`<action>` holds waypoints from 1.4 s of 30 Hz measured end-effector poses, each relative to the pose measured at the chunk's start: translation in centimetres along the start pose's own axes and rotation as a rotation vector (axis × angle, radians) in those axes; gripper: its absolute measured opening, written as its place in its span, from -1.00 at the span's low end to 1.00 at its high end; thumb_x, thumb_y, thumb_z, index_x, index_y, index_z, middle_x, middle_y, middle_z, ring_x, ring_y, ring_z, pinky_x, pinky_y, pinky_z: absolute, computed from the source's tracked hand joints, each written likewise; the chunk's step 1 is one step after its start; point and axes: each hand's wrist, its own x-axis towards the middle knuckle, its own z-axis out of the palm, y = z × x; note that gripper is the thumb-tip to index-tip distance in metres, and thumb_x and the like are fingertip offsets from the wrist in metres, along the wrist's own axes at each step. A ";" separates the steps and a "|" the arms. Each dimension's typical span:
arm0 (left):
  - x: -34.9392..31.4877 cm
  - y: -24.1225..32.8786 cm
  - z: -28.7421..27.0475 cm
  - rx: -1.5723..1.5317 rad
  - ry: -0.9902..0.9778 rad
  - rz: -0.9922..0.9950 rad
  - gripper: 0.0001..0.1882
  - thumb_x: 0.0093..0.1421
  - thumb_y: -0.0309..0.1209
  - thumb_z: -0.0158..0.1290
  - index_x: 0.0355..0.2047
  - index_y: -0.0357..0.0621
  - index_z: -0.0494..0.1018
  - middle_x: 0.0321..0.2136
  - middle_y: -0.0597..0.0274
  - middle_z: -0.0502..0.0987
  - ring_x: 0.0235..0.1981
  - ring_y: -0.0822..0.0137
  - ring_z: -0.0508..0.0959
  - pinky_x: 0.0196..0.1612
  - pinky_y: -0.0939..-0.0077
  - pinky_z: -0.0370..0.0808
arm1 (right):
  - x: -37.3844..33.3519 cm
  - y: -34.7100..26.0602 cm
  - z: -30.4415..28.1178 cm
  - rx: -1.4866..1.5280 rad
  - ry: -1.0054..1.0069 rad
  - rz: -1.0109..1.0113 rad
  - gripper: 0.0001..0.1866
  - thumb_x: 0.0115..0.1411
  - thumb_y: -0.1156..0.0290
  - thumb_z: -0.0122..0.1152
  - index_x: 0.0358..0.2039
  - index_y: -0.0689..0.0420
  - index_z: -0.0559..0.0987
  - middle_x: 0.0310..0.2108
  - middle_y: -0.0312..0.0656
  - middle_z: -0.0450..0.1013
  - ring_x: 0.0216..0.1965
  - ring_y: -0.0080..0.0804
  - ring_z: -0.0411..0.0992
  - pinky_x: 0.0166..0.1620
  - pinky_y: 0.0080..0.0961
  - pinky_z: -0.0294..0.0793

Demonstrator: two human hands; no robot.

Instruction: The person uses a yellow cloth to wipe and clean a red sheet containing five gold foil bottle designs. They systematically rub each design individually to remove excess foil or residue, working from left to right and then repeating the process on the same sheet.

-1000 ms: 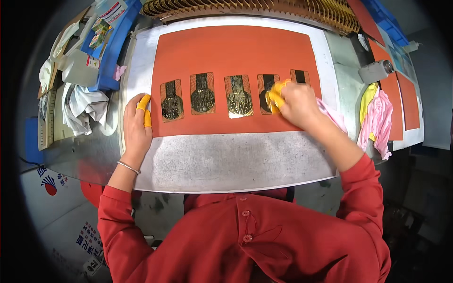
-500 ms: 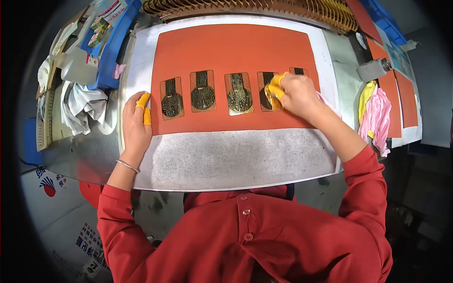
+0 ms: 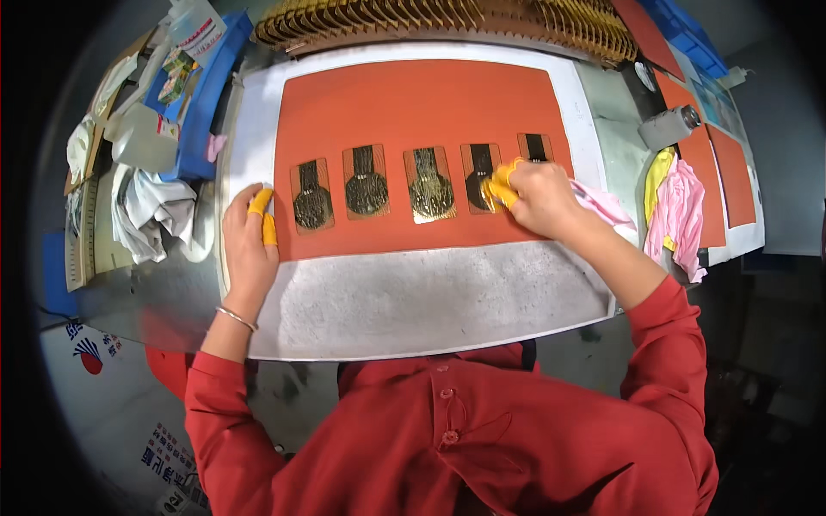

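My right hand (image 3: 538, 196), with yellow finger cots, bends its fingers together over the fourth card-sized dark-and-gold plate (image 3: 478, 162) from the left. Its fingertips touch the round dark part; whatever they pinch is hidden. A pink cloth (image 3: 604, 205) shows beside that wrist; I cannot tell whether the hand holds it. My left hand (image 3: 249, 228), also wearing yellow cots, lies at the left edge of the orange sheet (image 3: 413, 103), fingers stretched out and holding nothing. Other similar plates lie in the row: one (image 3: 311, 202), another (image 3: 366, 187), a shinier one (image 3: 429, 191), and one partly covered (image 3: 535, 149).
A brown slotted rack (image 3: 447, 26) spans the back. To the left stand a blue tray (image 3: 191, 142), a translucent bottle (image 3: 144, 138) and white cloths (image 3: 151, 206). At right are a grey bottle (image 3: 671, 127), pink and yellow cloths (image 3: 675, 206), and more orange sheets (image 3: 731, 176).
My right hand has slid slightly nearer to me on the fourth plate, uncovering its upper part. More pink cloth shows beside the wrist. The whole view has shifted a little; my left hand stays put.
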 end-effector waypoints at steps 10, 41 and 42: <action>0.3 0.3 0.0 -0.005 0.001 0.006 -0.66 0.05 -0.64 -0.07 -0.10 -0.31 0.37 -0.03 0.04 0.36 -0.02 0.03 0.34 0.06 0.26 0.25 | 1.2 0.9 0.0 0.012 -0.014 0.006 -0.89 0.04 0.39 0.17 -0.47 0.15 0.56 -0.57 -0.05 0.45 -0.51 -0.08 0.44 -0.45 -0.22 0.41; 0.1 -0.1 0.1 -0.018 0.023 0.065 -0.66 0.02 -0.65 -0.05 -0.13 -0.35 0.36 -0.05 -0.01 0.36 -0.03 0.00 0.34 0.04 0.22 0.25 | 3.8 1.2 0.2 0.012 -0.007 0.017 -0.90 0.04 0.40 0.17 -0.48 0.14 0.54 -0.58 -0.05 0.42 -0.53 -0.05 0.41 -0.46 -0.20 0.39; 0.0 0.0 0.1 -0.041 0.020 0.046 -0.66 0.02 -0.65 -0.05 -0.13 -0.35 0.36 -0.05 -0.01 0.36 -0.04 0.00 0.34 0.04 0.21 0.25 | 4.0 1.3 0.1 0.020 -0.009 0.030 -0.89 0.04 0.39 0.17 -0.48 0.15 0.54 -0.58 -0.05 0.42 -0.53 -0.05 0.41 -0.45 -0.20 0.39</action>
